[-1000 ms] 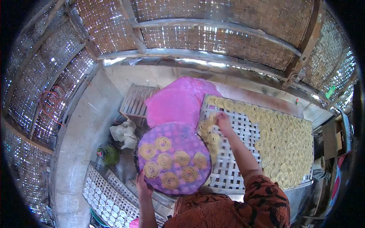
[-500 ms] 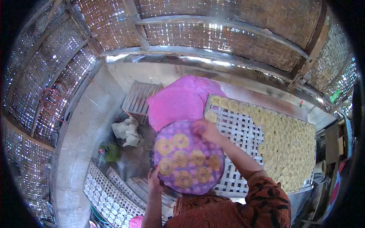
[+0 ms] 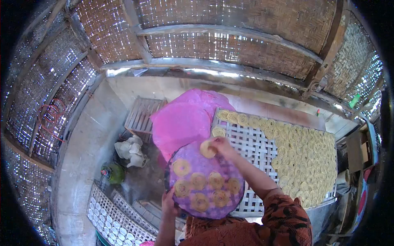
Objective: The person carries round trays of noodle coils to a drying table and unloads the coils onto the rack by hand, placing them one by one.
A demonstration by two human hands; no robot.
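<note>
My left hand (image 3: 169, 203) grips the lower left rim of a round, dark-edged tray (image 3: 186, 157) with a purple see-through mesh. Several pale yellow noodle coils (image 3: 200, 201) lie on it. Over the tray's upper part, my right hand (image 3: 220, 145) pinches one coil (image 3: 208, 149) between fingers and thumb. Right of the tray is a woven lattice rack (image 3: 256, 158), its right part covered with rows of coils (image 3: 305, 164) and its top edge lined with more. A single coil (image 3: 218, 131) sits near the rack's upper left corner.
Pink sheeting (image 3: 180, 123) lies behind the tray beside a slatted wooden stand (image 3: 143, 115). At left are a white plastic bag (image 3: 132, 151), a green gas cylinder (image 3: 113, 173) and a lattice rack with white round pieces (image 3: 108, 223). A low wall (image 3: 88, 135) runs behind.
My right hand has moved from the rack's left side to over the tray, where it holds a coil. Coils have left the rack's left edge. The tray has shifted right and slightly down.
</note>
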